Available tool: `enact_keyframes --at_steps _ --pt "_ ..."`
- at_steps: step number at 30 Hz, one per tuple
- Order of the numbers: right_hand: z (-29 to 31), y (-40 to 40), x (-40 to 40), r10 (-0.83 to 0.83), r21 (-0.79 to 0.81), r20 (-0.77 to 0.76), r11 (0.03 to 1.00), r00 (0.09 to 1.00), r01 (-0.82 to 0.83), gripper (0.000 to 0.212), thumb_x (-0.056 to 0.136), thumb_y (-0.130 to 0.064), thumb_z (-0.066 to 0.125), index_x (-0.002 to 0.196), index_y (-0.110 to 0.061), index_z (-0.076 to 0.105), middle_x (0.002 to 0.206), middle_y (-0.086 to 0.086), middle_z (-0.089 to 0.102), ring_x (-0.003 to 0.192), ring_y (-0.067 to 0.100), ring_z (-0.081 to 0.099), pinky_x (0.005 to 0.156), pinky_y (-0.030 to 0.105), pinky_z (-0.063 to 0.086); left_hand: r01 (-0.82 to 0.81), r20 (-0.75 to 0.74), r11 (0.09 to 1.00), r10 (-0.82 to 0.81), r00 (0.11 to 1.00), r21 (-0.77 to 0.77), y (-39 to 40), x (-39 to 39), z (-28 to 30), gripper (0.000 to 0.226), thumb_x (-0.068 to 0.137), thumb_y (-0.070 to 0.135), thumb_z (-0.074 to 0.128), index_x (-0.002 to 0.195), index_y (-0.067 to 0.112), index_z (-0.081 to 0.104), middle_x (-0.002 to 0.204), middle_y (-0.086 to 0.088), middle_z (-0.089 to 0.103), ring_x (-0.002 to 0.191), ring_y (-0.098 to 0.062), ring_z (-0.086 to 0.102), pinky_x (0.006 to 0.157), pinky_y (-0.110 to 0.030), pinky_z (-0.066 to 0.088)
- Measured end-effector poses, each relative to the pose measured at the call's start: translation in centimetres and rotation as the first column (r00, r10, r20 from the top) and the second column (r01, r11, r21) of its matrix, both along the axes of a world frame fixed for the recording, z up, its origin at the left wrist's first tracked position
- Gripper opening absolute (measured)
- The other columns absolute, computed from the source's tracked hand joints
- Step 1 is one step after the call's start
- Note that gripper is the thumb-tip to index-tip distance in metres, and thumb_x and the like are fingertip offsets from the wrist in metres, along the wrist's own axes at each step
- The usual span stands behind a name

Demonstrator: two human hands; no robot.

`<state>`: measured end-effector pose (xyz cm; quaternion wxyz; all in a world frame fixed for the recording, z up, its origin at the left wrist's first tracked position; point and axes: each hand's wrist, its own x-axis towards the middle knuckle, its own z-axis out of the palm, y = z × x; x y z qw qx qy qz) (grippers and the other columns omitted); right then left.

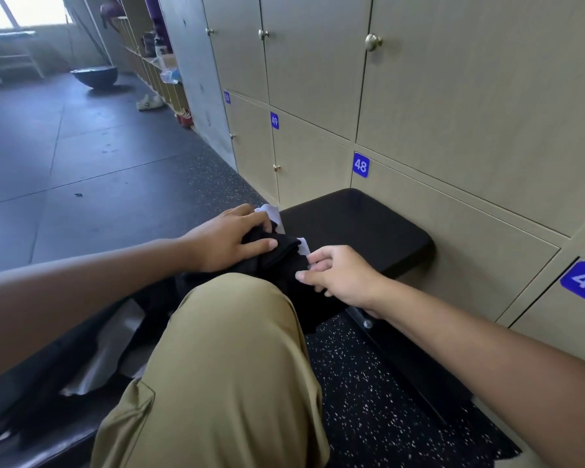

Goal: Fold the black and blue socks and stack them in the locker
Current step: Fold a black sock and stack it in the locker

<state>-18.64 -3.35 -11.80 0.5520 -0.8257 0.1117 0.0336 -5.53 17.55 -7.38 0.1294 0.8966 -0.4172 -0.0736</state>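
The black sock (pixel 277 255) lies on the bench (pixel 358 224) beyond the knee, long axis about 10 to 4 o'clock. The left hand (pixel 227 241) presses flat on its 10 o'clock end; the right hand (pixel 338 275) pinches its 4 o'clock edge. Locker (pixel 453 238) plates read 47, 48, 49.

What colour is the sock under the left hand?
Black sock, seen in the head view.

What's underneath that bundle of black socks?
White fabric pokes out beneath the black socks, all lying on the black bench. How far it extends underneath is hidden.
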Motion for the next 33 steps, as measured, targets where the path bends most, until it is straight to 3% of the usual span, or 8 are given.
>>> enact_keyframes --at_steps 5,11,14,17,19,24,29,33 --pt "0.0 0.5 -0.2 0.006 -0.028 0.003 1.000 1.000 -0.006 0.016 0.089 -0.027 0.078 0.094 -0.017 0.066 0.083 -0.002 0.069 0.073 0.009 0.063 0.067 0.021 0.047 -0.017 0.055 0.993 0.024 0.998 -0.115 0.0 -0.2 -0.3 0.034 0.090 0.068 0.035 0.080 0.039 0.049 0.082 0.013 0.059 0.081 -0.011 0.057 0.079 -0.047 0.051" --pt "2.3 -0.7 0.2 -0.082 -0.004 0.104 0.997 0.991 0.082 0.012 0.094 -0.023 0.071 0.092 -0.016 0.061 0.080 0.000 0.065 0.069 0.014 0.058 0.070 0.032 0.052 -0.128 0.009 0.944 0.138 0.990 -0.305 0.0 0.8 1.3 0.030 0.101 0.049 0.050 0.076 0.034 0.055 0.068 0.020 0.058 0.065 -0.003 0.051 0.066 -0.034 0.044" --pt "3.3 -2.8 0.2 -0.135 0.018 0.143 0.991 0.981 0.134 0.012 0.094 -0.024 0.071 0.097 -0.015 0.063 0.096 0.010 0.073 0.081 0.019 0.064 0.087 0.047 0.056 -0.154 -0.012 0.919 0.161 0.987 -0.363 -0.2 1.1 2.6 0.033 0.105 0.039 0.051 0.073 0.030 0.054 0.061 0.022 0.055 0.060 0.000 0.049 0.063 -0.029 0.039" --pt "4.1 -5.0 -0.3 -0.193 0.040 0.160 0.981 0.968 0.189 0.012 0.094 -0.025 0.070 0.097 -0.016 0.064 0.106 0.018 0.073 0.087 0.025 0.066 0.092 0.056 0.056 -0.161 -0.008 0.908 0.171 0.985 -0.386 -0.9 0.9 3.7 0.036 0.105 0.039 0.050 0.072 0.024 0.054 0.061 0.011 0.053 0.060 -0.005 0.047 0.061 -0.030 0.037" --pt "4.6 -6.1 -0.8 -0.235 0.061 0.170 0.972 0.957 0.227 0.010 0.095 -0.024 0.069 0.097 -0.015 0.064 0.109 0.018 0.073 0.089 0.024 0.066 0.090 0.053 0.055 -0.168 -0.008 0.903 0.180 0.984 -0.394 -1.5 0.8 4.1 0.037 0.105 0.039 0.049 0.072 0.023 0.054 0.065 0.005 0.052 0.062 -0.010 0.047 0.062 -0.032 0.038" --pt "5.1 -8.0 -2.0 -0.316 0.126 0.182 0.947 0.931 0.297 0.007 0.098 -0.018 0.065 0.099 -0.011 0.063 0.102 0.016 0.072 0.082 0.022 0.065 0.067 0.034 0.053 -0.184 -0.016 0.893 0.195 0.981 -0.411 -3.3 0.6 4.6 0.035 0.105 0.042 0.049 0.082 0.019 0.061 0.077 -0.004 0.063 0.072 -0.017 0.054 0.067 -0.032 0.042" --pt "5.3 -8.6 -2.9 -0.331 0.136 0.196 0.941 0.923 0.309 0.006 0.098 -0.016 0.065 0.096 -0.010 0.063 0.096 0.015 0.071 0.079 0.023 0.065 0.067 0.039 0.053 -0.112 0.077 0.941 0.144 0.987 -0.318 -4.0 0.5 5.0 0.025 0.103 0.039 0.051 0.087 0.026 0.065 0.083 0.003 0.068 0.081 -0.018 0.061 0.077 -0.036 0.047" --pt "5.6 -8.7 -3.5 -0.325 0.133 0.203 0.944 0.924 0.303 0.009 0.099 -0.016 0.064 0.100 -0.007 0.064 0.098 0.016 0.073 0.080 0.025 0.066 0.071 0.041 0.053 -0.057 0.134 0.949 0.103 0.986 -0.310 -3.9 0.3 6.1 0.021 0.102 0.038 0.055 0.085 0.030 0.065 0.082 0.009 0.068 0.077 -0.009 0.061 0.073 -0.031 0.047"
